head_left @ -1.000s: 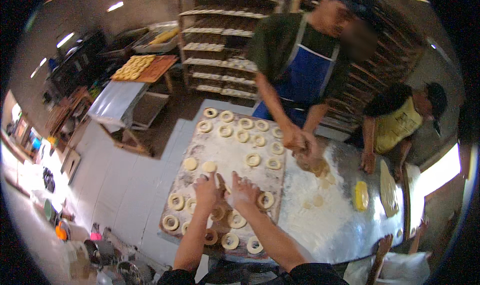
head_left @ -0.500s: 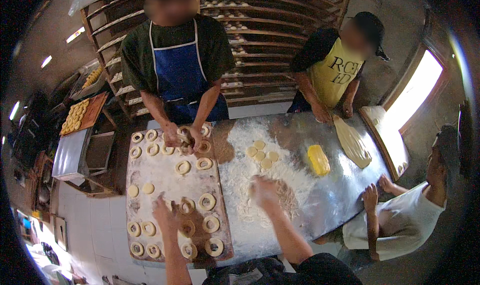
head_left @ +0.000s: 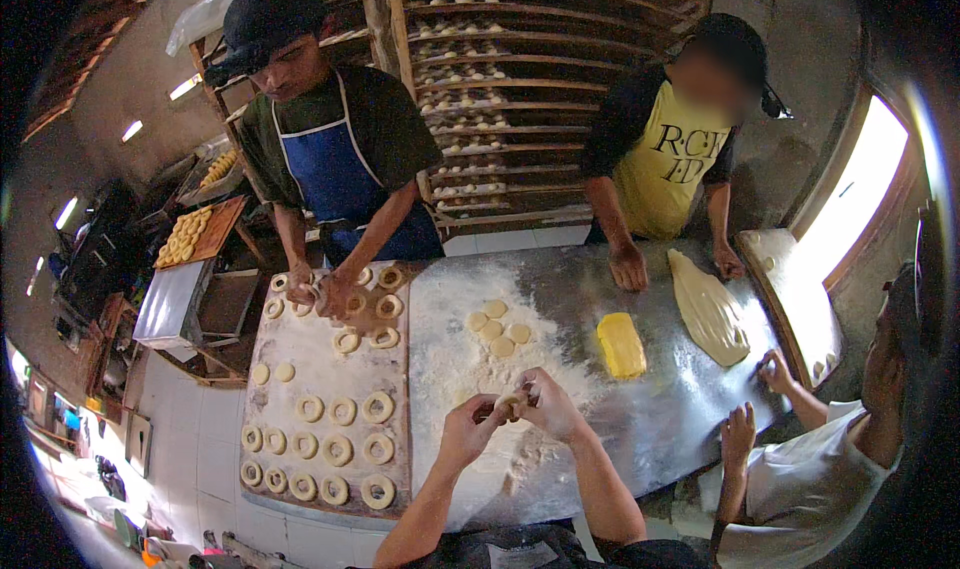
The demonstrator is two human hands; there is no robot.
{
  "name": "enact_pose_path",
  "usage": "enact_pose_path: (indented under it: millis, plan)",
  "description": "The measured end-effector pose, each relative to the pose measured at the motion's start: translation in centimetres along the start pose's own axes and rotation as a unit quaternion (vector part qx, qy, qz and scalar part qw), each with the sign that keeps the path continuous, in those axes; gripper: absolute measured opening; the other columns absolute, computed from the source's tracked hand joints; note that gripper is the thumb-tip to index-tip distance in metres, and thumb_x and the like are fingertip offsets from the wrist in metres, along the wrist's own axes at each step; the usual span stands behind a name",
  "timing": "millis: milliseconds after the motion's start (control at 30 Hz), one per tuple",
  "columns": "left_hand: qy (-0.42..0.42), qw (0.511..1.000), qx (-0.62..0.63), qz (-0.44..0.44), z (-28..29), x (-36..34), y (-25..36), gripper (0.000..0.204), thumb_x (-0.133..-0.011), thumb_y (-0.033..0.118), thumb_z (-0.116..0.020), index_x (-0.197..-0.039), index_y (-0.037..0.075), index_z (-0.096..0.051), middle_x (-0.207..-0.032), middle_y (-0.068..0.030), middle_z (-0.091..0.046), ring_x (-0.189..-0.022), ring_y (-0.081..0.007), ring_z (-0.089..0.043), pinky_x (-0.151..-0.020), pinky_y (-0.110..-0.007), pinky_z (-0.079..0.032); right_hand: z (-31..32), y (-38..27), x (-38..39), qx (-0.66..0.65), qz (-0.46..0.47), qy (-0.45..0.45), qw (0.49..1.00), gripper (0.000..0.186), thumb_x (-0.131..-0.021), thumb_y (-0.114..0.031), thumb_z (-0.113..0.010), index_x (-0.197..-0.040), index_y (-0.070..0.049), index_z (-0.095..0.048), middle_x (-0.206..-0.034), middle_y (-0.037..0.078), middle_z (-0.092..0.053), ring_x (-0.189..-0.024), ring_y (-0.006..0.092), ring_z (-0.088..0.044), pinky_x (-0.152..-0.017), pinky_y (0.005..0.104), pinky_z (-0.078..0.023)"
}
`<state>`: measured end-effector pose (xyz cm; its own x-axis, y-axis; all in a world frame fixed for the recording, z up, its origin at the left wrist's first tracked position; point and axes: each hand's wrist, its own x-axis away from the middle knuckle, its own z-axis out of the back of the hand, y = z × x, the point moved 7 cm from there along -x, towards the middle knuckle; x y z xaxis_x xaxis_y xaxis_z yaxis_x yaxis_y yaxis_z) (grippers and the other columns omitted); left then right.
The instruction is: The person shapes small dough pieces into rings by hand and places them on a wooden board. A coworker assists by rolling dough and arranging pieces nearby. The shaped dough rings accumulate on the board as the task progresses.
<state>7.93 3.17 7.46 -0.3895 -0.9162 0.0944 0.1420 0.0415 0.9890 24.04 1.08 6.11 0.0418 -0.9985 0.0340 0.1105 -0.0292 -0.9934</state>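
Both my hands meet over the floured metal table. My left hand and my right hand pinch a small piece of pale dough between their fingertips; the fingers partly hide its shape. Just beyond them, several flat dough rounds lie on the white flour. To the left, a floured board carries rows of dough rings, with two solid dough rounds near its left side.
Across the board, a co-worker in a blue apron handles dough rings. Another in a yellow shirt stands behind a yellow block and a long dough sheet. A third person leans in at right. Shelves stand behind.
My left hand has left the board and joined my right hand over the flour; both now hold dough. A ring shows where my left hand was. The yellow-shirted co-worker's hands have left the dough sheet's end.
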Motion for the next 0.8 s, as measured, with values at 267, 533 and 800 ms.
enact_pose_path:
  millis: [267, 533, 800]
  plan:
    - [0.114, 0.946, -0.284, -0.103, -1.6, 0.9, 3.1, 0.034, -0.075, 0.008, -0.075, -0.107, 0.006, -0.064, -0.086, -0.0113, -0.066, -0.086, -0.031, -0.066, -0.082, -0.04, -0.053, -0.6, -1.7, -1.0, 0.212, 0.084, 0.197, 0.954, 0.065, -0.08, 0.0, -0.066, -0.137, -0.008, -0.038, -0.118, 0.017, -0.054, -0.107, 0.0281, -0.058, -0.089, 0.0381, -0.051]
    - [0.111, 0.983, 0.016, -0.143, -0.3, 3.1, 0.5, 0.04, -0.085, -0.006, -0.049, -0.121, 0.002, -0.035, -0.108, -0.0159, -0.048, -0.091, -0.0284, -0.054, -0.083, -0.038, -0.046, -4.8, 0.8, 0.0, -0.562, -0.002, -0.096, 0.822, 0.047, -0.08, -0.021, -0.067, -0.121, -0.005, -0.048, -0.092, 0.017, -0.064, -0.086, 0.0297, -0.064, -0.08, 0.0445, -0.054]
    - [0.21, 0.953, -0.196, -0.09, 6.6, 5.5, 0.1, 0.024, -0.104, 0.028, -0.041, -0.118, 0.009, -0.043, -0.076, -0.0148, -0.064, -0.068, -0.0352, -0.066, -0.061, -0.043, -0.053, -12.3, -2.3, -0.9, -0.281, -0.002, -0.066, 0.958, 0.058, -0.097, -0.051, -0.055, -0.135, -0.009, -0.045, -0.084, 0.008, -0.063, -0.073, 0.0141, -0.06, -0.067, 0.0281, -0.049]
